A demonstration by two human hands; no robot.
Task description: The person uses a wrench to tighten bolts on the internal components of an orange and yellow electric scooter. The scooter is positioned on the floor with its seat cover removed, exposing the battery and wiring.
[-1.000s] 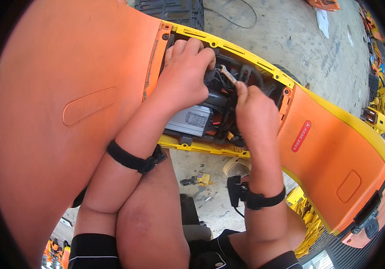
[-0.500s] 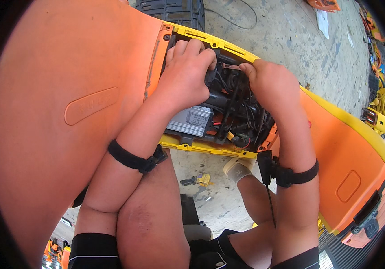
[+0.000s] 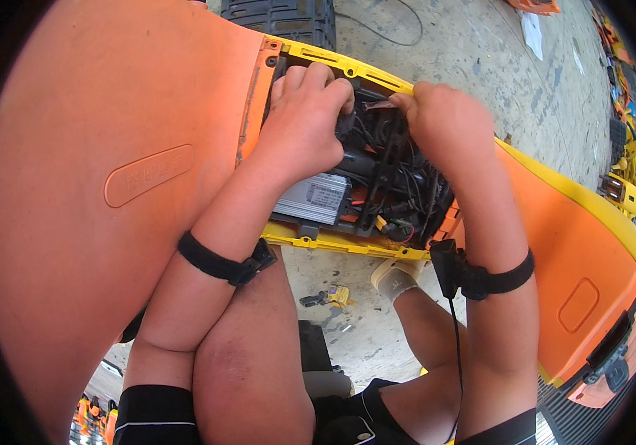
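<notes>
An open bay in an orange and yellow vehicle body lies before me, with a yellow frame [image 3: 310, 239] along its edges. My left hand [image 3: 307, 115] reaches into its far left part, fingers curled down against dark parts; what they grip is hidden. At the far right edge, my right hand [image 3: 448, 122] pinches a slim metal wrench [image 3: 380, 105]. The wrench points left into the bay, its tip close to the left fingers and slightly blurred. Nearer to me in the bay sits a silver finned control box [image 3: 310, 200] with a label. A yellow connector [image 3: 382, 224] and dark cables lie beside it.
A large orange panel [image 3: 73, 148] rises on the left, and another orange panel [image 3: 562, 252] stretches to the right. A black tyre [image 3: 281, 18] stands beyond the bay. On the floor lie a yellow and black part [image 3: 336, 297] and a thin cable [image 3: 399, 43].
My right hand and forearm have shifted slightly, and the wrench has turned a little with its tip higher. My left hand stays in nearly the same place.
</notes>
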